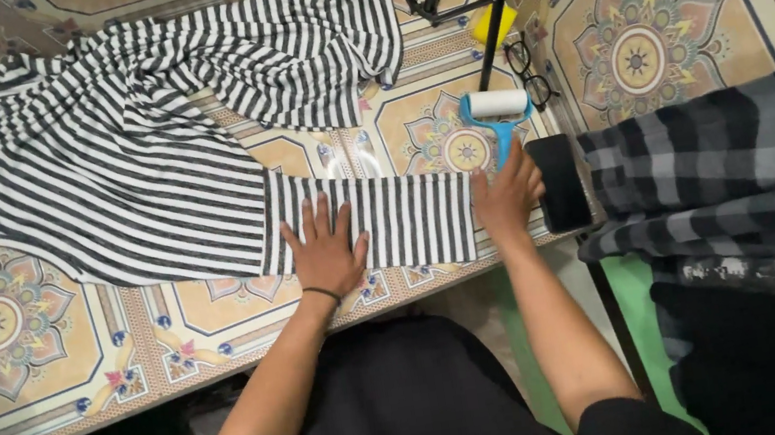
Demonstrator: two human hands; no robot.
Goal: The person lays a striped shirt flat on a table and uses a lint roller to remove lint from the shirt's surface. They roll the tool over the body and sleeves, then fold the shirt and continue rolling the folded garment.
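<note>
Striped shirt [146, 150] — soft knit, sleeve flat under the open left hand [324, 252]; right hand [506, 196] presses its cuff, fingers spread.

One striped garment [143, 131], one lint roller [497, 111], one phone [559, 181], one pair of glasses [529, 71], two hands.

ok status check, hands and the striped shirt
Left hand flat on striped shirt sleeve. Right hand at sleeve cuff, beside lint roller. Phone and glasses close by.
</note>
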